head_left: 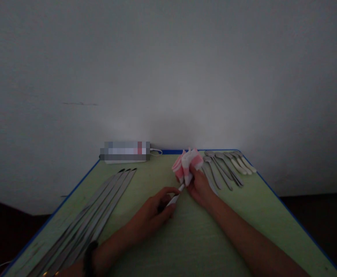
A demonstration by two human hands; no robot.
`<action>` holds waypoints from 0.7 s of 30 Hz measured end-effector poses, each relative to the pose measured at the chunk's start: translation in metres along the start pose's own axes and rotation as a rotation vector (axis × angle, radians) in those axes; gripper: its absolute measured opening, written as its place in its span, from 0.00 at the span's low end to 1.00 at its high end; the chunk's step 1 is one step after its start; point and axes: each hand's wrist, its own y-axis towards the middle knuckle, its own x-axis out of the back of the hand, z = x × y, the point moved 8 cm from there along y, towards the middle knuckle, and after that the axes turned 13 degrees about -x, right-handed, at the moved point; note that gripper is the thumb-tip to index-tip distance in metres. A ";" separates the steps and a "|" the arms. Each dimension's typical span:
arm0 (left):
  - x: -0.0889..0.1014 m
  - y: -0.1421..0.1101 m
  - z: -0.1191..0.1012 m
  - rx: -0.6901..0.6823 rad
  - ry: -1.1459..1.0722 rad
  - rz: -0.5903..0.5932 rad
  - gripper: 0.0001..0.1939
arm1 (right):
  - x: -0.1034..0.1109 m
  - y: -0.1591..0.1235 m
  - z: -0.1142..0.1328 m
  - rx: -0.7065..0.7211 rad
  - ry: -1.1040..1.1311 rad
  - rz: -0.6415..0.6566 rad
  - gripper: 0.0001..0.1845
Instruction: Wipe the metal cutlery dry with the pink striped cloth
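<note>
My left hand (157, 209) is closed round the white handle of a utensil (176, 196) near the middle of the green table (191, 238). My right hand (199, 187) is closed on a red and white checked cloth (186, 164), bunched over the utensil's far end, which is hidden. Both hands meet just above the tabletop.
Several spoons (227, 165), some with white handles, lie in a row at the far right. Several long flat metal skewers (96, 215) lie side by side on the left. A blurred box (125, 152) with a cable sits at the far edge against the white wall.
</note>
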 end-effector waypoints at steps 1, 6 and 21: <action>0.000 0.000 0.000 -0.007 0.038 0.003 0.15 | 0.000 0.001 -0.001 -0.009 0.003 -0.001 0.07; -0.003 0.000 -0.004 -0.040 0.161 0.038 0.16 | 0.000 0.003 -0.008 -0.093 0.064 -0.007 0.08; -0.007 -0.001 0.000 -0.029 0.345 -0.035 0.28 | -0.014 -0.005 -0.010 -0.135 -0.111 0.151 0.07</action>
